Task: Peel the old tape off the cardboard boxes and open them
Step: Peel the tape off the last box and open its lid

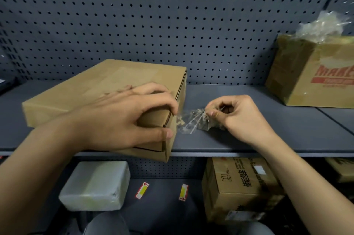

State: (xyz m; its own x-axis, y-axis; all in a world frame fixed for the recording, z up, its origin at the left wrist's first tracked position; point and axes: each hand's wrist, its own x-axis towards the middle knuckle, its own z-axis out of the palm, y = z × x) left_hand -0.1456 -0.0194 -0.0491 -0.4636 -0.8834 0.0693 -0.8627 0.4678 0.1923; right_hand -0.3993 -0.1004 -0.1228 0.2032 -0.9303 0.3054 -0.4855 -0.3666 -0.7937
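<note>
A dark grey perforated metal back panel [172, 24] rises behind a dark grey metal shelf [249, 139]. On its left lies the flat brown cardboard box [95, 85], set askew, its near right corner jutting past the shelf's front edge.

The step in hand looks like stripping the tape from the box's right end. To do it well, I judge the box must be braced close to the peel line so that it neither slides nor tips off the edge. The left hand [118, 118] is placed for that. Its forearm comes in from the near left, and its grip is clenched on the box corner, fingers hooked over the top's right edge and thumb pressed on the near side face.

Just right of the box, a crinkled strip of clear tape [191, 120] flecked with torn brown paper stretches from the cardboard. A low, steady pull along the face should bring it off whole. The right hand [239, 118] reaches in from the near right, its grip pinching the tape's free end between thumb and forefinger, the other fingers curled in.

The lid seam looks closed, so opening is not yet done. Far right stands a taller brown cardboard box with red lettering [310, 85], with crumpled clear film [321, 26] on top.
</note>
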